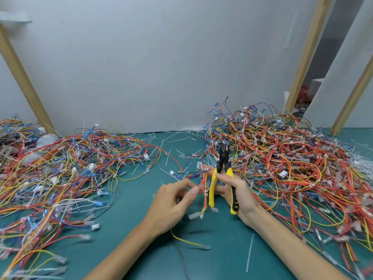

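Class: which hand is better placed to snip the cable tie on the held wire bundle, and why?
Right. The right hand grips the yellow-handled cutters, jaws up beside the wire bundle, which the left hand pinches.

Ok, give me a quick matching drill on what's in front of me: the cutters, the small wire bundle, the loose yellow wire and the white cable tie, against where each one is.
1 yellow-handled cutters
2 small wire bundle
3 loose yellow wire
4 white cable tie

A pinched by the left hand
B on the green mat, beside the right forearm
C gripped in the right hand, tip up
D on the mat, just below the left wrist

Pairs: 1-C, 2-A, 3-D, 4-B
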A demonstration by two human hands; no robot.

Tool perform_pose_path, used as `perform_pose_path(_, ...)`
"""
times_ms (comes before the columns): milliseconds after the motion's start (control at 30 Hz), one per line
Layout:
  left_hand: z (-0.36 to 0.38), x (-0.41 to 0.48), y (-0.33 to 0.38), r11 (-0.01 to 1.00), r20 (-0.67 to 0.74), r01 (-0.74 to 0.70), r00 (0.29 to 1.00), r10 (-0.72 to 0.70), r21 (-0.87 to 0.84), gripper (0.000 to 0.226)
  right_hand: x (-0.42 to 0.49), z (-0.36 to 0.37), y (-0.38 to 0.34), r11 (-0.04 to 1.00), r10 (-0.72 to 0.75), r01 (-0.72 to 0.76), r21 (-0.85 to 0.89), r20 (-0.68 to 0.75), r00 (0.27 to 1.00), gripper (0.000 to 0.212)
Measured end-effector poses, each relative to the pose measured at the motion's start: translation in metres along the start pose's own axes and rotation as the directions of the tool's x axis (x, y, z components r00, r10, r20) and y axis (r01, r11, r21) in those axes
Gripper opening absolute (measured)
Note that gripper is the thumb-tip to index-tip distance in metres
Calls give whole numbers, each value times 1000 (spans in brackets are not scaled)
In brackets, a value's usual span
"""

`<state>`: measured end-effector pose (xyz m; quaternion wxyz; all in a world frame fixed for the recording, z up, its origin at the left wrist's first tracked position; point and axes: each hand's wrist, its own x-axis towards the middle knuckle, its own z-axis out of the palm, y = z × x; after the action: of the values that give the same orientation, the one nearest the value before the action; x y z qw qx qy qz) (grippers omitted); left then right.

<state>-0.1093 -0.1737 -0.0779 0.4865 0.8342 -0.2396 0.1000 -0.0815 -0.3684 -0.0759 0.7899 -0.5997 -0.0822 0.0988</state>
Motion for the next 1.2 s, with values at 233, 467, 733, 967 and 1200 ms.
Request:
perform_pose_path(233, 15, -1, 2, 972, 170, 117, 982, -83, -202, 24, 0, 0, 0, 999, 27, -26, 29, -27, 999, 45)
perform_pose_path(467, 17, 2, -2, 941, 160, 130, 984, -83, -311, 28, 0, -2, 1, 1000, 11, -10, 20, -42, 999, 41)
perform_pose_path(733, 6, 6, -11, 946, -80, 145, 981, -175, -289, 19, -4, 7, 8, 966, -241, 210, -153, -223, 945, 36)
perform_pose_path(967, -16, 16, -25, 860, -239, 240, 896, -374, -450, 15, -6, 6, 5, 983, -186, 183, -34, -234, 954, 37)
perform_pose_path(1200, -31, 19, -31, 655, -202, 241, 827, -525, -716, 29, -7, 9, -1, 997, 72, -72, 13, -10, 997, 50)
